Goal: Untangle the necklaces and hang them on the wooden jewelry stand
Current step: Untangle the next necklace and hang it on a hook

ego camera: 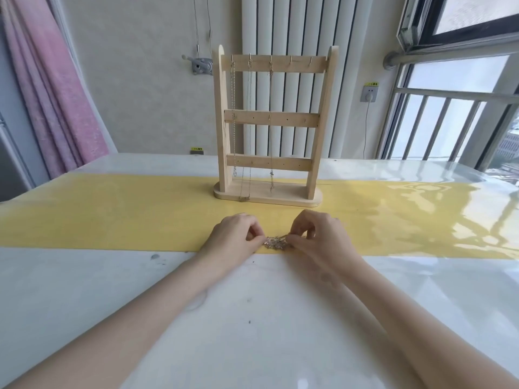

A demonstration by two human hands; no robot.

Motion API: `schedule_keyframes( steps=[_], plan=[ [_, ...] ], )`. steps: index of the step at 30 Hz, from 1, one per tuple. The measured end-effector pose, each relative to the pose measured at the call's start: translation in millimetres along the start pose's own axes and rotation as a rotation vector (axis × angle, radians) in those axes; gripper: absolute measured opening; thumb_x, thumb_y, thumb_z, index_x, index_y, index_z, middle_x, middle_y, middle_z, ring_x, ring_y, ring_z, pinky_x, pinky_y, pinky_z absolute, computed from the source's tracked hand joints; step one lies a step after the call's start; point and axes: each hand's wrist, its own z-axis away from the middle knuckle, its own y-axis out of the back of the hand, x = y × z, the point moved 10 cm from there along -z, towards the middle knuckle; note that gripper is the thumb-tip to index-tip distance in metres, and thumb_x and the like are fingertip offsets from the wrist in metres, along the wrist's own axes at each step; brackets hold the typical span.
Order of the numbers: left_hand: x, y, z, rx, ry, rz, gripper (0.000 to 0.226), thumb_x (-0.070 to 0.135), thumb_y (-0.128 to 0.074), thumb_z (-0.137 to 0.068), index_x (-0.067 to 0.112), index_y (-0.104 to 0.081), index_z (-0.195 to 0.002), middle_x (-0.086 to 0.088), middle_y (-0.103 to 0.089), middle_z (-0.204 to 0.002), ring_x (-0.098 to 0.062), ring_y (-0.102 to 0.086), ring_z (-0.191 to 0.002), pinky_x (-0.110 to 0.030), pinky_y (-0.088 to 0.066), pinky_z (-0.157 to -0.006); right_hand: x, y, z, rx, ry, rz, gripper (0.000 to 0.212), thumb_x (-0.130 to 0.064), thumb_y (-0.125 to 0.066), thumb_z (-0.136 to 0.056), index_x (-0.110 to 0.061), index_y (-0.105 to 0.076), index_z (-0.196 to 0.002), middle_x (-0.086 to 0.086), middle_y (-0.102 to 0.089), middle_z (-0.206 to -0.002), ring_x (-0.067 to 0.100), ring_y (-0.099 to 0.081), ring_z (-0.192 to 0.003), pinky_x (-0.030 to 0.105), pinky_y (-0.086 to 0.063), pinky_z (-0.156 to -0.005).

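1. Both hands, left hand (236, 234) and right hand (314, 234), pinch the small tangled clump of silvery chain necklaces (275, 243) lying on the yellow-striped bench (112, 220).
2. Step: untangling. Three chains already hang on the tall wooden jewelry stand (273, 122).
3. Next likely calls for teasing one strand free gently.

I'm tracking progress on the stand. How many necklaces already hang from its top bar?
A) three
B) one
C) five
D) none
A: three chains hang from the three leftmost hooks of the wooden jewelry stand, one at, one at and one at, while both hands work the tangle on the table.
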Motion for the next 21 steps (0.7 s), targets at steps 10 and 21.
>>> schedule_keyframes(
  steps=[10,21],
  plan=[
    [34,15,5,-0.005,-0.077,0.656,0.014,0.012,-0.066,-0.083,0.024,-0.06,-0.085,0.011,-0.066,-0.088,-0.003,-0.063,-0.082,-0.017,-0.05,-0.075,-22,25,9,0.091,0.046,-0.759,0.008,0.003,-0.067,-0.08,-0.003,-0.063,-0.081,0.003,-0.062,-0.072,0.007,-0.054,-0.058,0.016,-0.044,-0.056],
    [18,6,6,-0.114,0.123,0.935,0.013,0.01,-0.056,-0.089,0.016,-0.057,-0.078,0.004,-0.06,-0.068,-0.005,-0.059,-0.064,-0.019,-0.048,-0.071,-21,2,11,-0.115,-0.066,-0.822,0.005,-0.003,-0.067,-0.081,-0.003,-0.065,-0.086,0.003,-0.06,-0.069,0.009,-0.05,-0.059,0.02,-0.042,-0.057]
  ],
)
